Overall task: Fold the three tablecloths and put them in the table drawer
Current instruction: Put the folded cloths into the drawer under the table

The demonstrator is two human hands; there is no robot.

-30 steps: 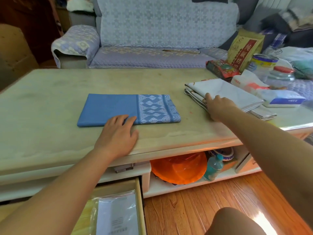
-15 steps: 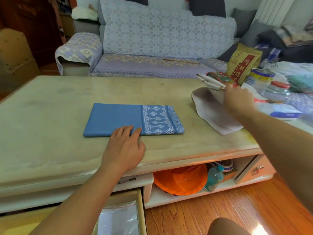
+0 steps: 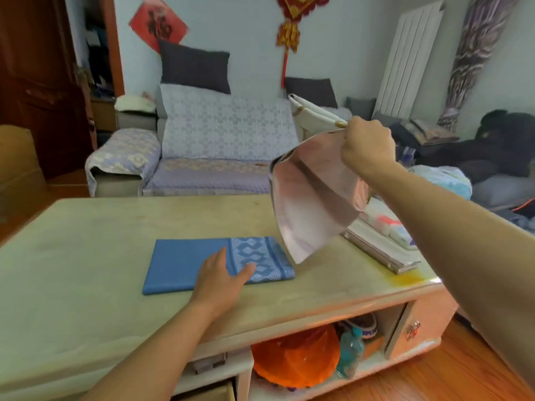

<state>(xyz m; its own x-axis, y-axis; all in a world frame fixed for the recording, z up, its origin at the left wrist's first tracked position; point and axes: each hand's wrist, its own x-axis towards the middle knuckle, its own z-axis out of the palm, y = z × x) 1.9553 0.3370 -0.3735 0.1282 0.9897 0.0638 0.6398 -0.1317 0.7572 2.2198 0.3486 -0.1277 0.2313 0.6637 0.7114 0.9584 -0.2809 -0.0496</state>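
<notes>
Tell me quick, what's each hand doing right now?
Left hand: open, fingers flat on the folded blue tablecloth.
Right hand: gripping the white tablecloth, lifted above the table.

Folded blue tablecloth (image 3: 208, 263) lies flat on desk (image 3: 86, 256). Left hand (image 3: 221, 280) rests on its near edge, fingers straight. Right hand (image 3: 366, 147) raised above desk's right end, grip closed on white tablecloth (image 3: 312, 195), which hangs partly unfolded, clear of desk. Another folded cloth (image 3: 379, 251) lies at right edge.
</notes>
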